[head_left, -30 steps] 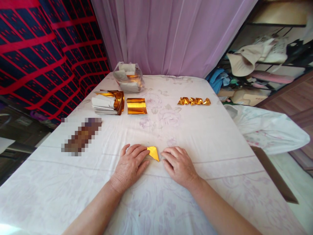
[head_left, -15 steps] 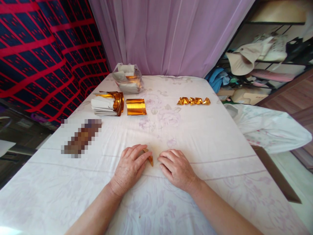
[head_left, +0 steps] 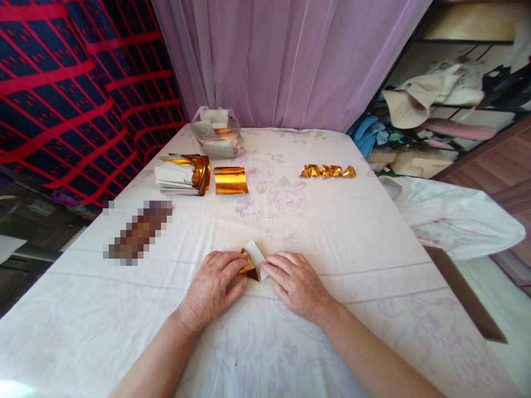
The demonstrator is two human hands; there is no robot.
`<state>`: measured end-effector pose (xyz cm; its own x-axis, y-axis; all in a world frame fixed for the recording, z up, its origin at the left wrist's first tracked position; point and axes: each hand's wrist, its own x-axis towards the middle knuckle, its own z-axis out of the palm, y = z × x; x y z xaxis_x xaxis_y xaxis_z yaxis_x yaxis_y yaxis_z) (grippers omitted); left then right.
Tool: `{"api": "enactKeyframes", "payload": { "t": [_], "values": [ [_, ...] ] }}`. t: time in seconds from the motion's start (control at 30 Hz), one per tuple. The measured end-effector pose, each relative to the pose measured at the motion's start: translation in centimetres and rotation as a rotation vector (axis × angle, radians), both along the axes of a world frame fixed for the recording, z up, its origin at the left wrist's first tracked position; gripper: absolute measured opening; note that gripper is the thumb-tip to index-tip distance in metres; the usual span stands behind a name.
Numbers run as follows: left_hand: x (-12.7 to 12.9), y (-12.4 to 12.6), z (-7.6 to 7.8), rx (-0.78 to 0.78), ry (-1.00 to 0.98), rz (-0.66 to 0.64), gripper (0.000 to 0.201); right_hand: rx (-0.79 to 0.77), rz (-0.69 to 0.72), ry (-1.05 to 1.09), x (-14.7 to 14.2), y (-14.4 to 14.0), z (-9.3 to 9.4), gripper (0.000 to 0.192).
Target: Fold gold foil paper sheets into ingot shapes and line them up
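**Two hands fold a small gold paper on the counter**

The left hand (head_left: 215,282) has its grip pinched on the gold paper (head_left: 252,262), with the fingertips pressing one side down, and the right hand (head_left: 296,282) has its grip on the other side, where a white flap stands up. The paper sits low in the middle of the counter (head_left: 332,221), right between the two hands. To fold it well, I think both hands should press flat, line up the edges first, then rub along the fold so it stays sharp. Shiny paper can slip, so hold it firm. Far back lie a flat gold sheet (head_left: 230,180), a stack of sheets (head_left: 181,174), a clear bag (head_left: 218,132) and a row of folded gold pieces (head_left: 327,171).
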<state>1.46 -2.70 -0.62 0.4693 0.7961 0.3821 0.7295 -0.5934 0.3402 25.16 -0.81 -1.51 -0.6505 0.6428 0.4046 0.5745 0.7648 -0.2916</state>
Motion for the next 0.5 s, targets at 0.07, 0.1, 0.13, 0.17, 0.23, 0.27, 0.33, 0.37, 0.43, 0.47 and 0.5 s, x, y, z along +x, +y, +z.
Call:
{"api": "enactKeyframes", "payload": {
  "t": [0.07, 0.1, 0.13, 0.17, 0.23, 0.27, 0.33, 0.37, 0.43, 0.47, 0.5],
  "values": [
    [0.2, 0.0, 0.2, 0.008, 0.013, -0.002, 0.022, -0.005, 0.004, 0.008, -0.1, 0.0, 0.0, 0.037],
    [0.4, 0.0, 0.2, 0.018, 0.022, 0.008, 0.018, -0.001, 0.003, 0.016, -0.1, 0.1, 0.0, 0.038],
    [0.5, 0.1, 0.2, 0.029, 0.032, 0.024, 0.014, 0.008, 0.004, 0.026, -0.1, 0.1, 0.0, 0.038],
    [0.6, 0.1, 0.2, 0.038, 0.046, 0.044, 0.012, 0.019, 0.005, 0.036, -0.1, 0.1, -0.1, 0.038],
    [0.8, 0.2, 0.1, 0.045, 0.081, 0.086, 0.014, 0.042, 0.007, 0.053, -0.1, 0.1, -0.2, 0.036],
    [0.8, 0.2, 0.1, 0.045, 0.099, 0.101, 0.015, 0.053, 0.008, 0.059, -0.1, 0.1, -0.3, 0.035],
    [0.9, 0.2, 0.0, 0.041, 0.119, 0.109, 0.016, 0.075, 0.002, 0.068, -0.1, 0.2, -0.3, 0.03],
    [1.0, 0.1, 0.1, 0.033, 0.121, 0.102, 0.017, 0.088, -0.003, 0.071, -0.1, 0.2, -0.4, 0.028],
    [1.1, -0.1, 0.2, 0.009, 0.106, 0.086, 0.019, 0.117, -0.015, 0.072, -0.1, 0.3, -0.4, 0.024],
    [1.2, -0.3, 0.2, -0.009, 0.091, 0.085, 0.019, 0.13, -0.019, 0.069, -0.2, 0.3, -0.4, 0.022],
    [1.4, -0.5, 0.3, -0.028, 0.075, 0.091, 0.018, 0.14, -0.022, 0.065, -0.2, 0.3, -0.3, 0.021]
  ]
}}
